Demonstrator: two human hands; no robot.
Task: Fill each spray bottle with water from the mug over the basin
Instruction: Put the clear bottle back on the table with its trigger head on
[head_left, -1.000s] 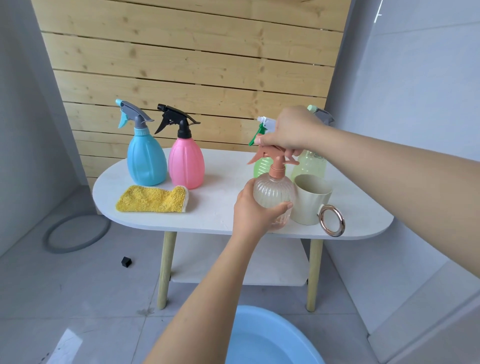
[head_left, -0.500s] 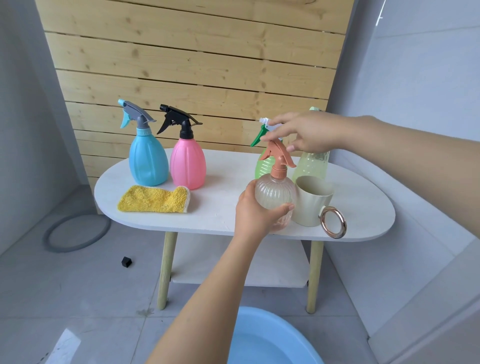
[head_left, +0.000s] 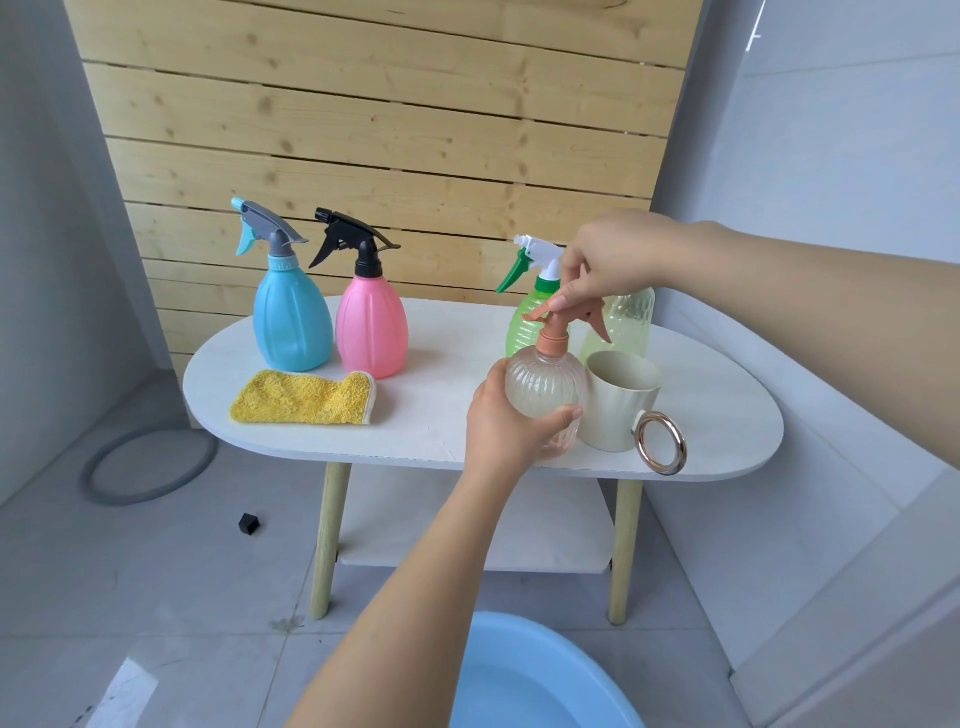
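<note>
Left hand (head_left: 501, 423) grips the clear bottle (head_left: 545, 395) steady while right hand (head_left: 610, 260) pinches its sprayer (head_left: 563, 312), likely unscrewing; mug (head_left: 618, 400) waits beside.

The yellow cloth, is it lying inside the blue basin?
No, the yellow cloth lies on the white table, in front of the blue bottle.

right hand (head_left: 615, 260): moved from covering the top to pinching it | peach plastic spray top (head_left: 563, 317): turned, trigger now points right

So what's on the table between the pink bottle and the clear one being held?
Head view: bare white table between pink bottle and clear bottle.
</note>
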